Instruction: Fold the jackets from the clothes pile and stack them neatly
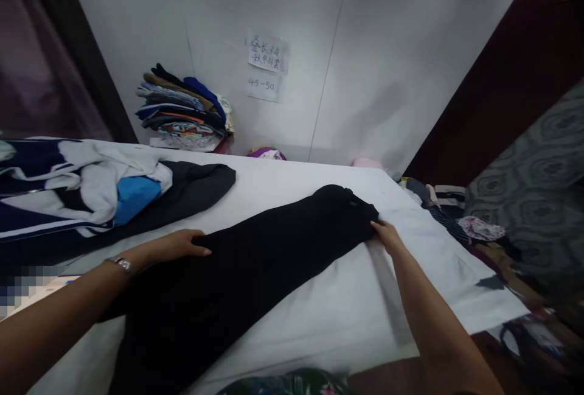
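Note:
A long black garment [274, 243] lies stretched diagonally over the white-covered table [356, 297], its near end reaching the front edge. Whether it is a jacket or trousers I cannot tell. A small pale mark shows near its far right end. My left hand [185, 244], with a metal band on the wrist, grips the garment's left edge, with a fold of cloth at the fingers. At the far right end, my right hand [384, 234] pinches the corner between thumb and fingers.
On the left lies a heap of navy, white and blue clothes [95, 182] beside a dark grey garment [205, 185]. Folded clothes [182, 109] are stacked against the wall behind. Handwritten paper signs [267, 66] hang there. More clothes [479, 227] lie beyond the table's right edge.

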Demonstrator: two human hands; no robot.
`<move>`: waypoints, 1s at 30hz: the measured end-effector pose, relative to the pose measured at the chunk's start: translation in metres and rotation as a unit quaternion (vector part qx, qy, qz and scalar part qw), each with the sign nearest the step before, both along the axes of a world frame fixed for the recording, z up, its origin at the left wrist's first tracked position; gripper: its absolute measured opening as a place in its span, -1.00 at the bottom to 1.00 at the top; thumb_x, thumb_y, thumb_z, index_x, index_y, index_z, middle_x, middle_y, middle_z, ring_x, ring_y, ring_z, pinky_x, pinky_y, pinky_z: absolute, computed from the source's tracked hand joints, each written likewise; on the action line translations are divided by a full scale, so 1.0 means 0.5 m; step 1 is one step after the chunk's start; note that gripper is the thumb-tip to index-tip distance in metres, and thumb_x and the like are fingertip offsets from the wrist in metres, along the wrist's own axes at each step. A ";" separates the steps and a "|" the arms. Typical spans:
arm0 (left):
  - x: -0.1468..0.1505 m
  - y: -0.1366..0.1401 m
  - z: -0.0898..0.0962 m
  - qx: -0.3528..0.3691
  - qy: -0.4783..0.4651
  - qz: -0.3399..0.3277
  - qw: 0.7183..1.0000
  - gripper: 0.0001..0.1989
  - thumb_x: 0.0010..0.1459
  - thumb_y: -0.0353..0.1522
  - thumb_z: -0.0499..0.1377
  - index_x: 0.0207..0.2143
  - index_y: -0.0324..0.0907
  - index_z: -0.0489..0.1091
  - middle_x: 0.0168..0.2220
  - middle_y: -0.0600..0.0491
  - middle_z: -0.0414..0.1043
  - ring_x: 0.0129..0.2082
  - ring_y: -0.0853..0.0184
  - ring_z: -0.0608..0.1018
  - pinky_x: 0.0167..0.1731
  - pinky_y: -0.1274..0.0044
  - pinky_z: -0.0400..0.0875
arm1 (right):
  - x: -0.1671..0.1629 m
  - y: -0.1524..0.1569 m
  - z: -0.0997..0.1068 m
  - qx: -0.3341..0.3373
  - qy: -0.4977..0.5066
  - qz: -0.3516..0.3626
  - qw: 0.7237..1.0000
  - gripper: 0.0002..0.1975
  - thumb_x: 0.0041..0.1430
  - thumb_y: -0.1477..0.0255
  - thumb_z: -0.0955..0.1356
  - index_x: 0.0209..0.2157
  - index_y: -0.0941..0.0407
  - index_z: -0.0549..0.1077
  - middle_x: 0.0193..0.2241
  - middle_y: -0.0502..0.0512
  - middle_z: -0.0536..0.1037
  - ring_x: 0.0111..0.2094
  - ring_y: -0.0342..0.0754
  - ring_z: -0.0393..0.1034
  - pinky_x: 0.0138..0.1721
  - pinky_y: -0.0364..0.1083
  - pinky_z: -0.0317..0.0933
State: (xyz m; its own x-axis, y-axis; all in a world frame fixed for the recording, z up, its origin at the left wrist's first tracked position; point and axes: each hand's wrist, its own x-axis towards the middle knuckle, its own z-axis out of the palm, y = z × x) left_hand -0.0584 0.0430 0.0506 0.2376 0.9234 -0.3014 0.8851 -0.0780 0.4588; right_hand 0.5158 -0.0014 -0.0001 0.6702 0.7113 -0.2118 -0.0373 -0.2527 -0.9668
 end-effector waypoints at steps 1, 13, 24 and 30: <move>-0.001 -0.001 0.001 0.008 0.015 -0.006 1.000 -0.26 -0.22 -0.03 0.22 -0.02 -0.31 0.43 -0.03 -0.19 0.49 -0.06 0.03 0.52 -0.06 0.44 0.38 | -0.002 0.002 0.012 0.014 -0.044 -0.001 0.999 -0.50 -0.07 0.49 0.46 -0.03 0.22 0.43 -0.09 0.31 0.52 -0.03 0.19 0.40 -0.06 0.16 0.35; 0.112 -0.147 -0.074 0.216 0.122 -0.148 0.957 -0.35 0.21 -0.01 -0.10 0.26 -0.13 0.11 0.31 -0.10 0.01 0.31 0.07 0.07 0.21 0.10 -0.05 | -0.230 0.098 0.100 -0.010 -0.564 0.397 0.724 -0.37 0.24 0.00 0.13 0.26 -0.03 0.11 0.34 0.08 -0.08 0.35 0.09 -0.39 0.26 0.27 -0.41; 0.123 -0.172 -0.050 0.209 0.078 -0.118 0.968 -0.41 0.23 -0.05 -0.07 0.23 -0.13 0.17 0.29 -0.08 0.07 0.31 0.11 0.05 0.23 0.12 -0.13 | -0.184 0.098 -0.016 -0.146 -0.528 0.414 0.727 -0.41 0.31 0.08 0.02 0.28 -0.01 0.06 0.33 0.04 -0.05 0.35 0.00 -0.30 0.27 0.22 -0.33; 0.035 -0.244 -0.038 0.330 0.007 0.146 0.933 -0.50 0.19 -0.13 0.01 0.09 -0.19 0.32 0.26 -0.15 0.14 0.29 0.08 0.12 0.23 0.16 -0.05 | -0.165 0.099 -0.033 -0.138 -0.577 0.426 0.683 -0.50 0.32 0.23 0.03 0.24 -0.04 0.15 0.32 0.05 0.01 0.34 0.04 -0.24 0.24 0.27 -0.22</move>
